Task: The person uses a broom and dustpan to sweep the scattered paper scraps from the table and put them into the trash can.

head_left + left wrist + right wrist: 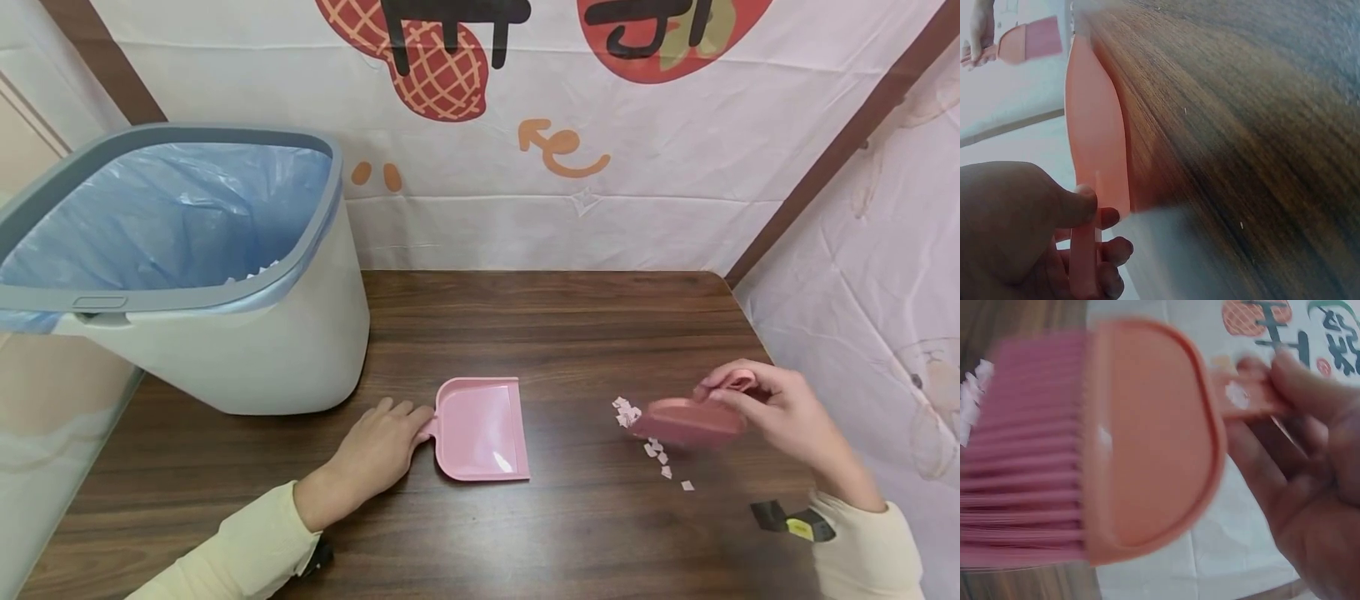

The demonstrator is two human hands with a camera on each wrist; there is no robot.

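Note:
A pink dustpan [480, 429] lies flat on the table, its lipped edge facing right. My left hand [378, 450] grips its short handle, thumb on top and fingers curled below in the left wrist view. On the right, my right hand [780, 408] pinches the handle of a pink hand brush [693, 419]. The brush's bristles [1029, 450] point left, down at the table beside a small pile of white paper scraps [624, 412]. Several more scraps [666, 472] trail from the bristles toward the table's front.
A light grey trash bin [300, 350] with a blue liner [187, 208] stands at the left; a few white scraps show inside it. Behind the brown wooden table [555, 325] hangs a printed white cloth [660, 167]. A black strap piece [768, 515] shows by the right sleeve.

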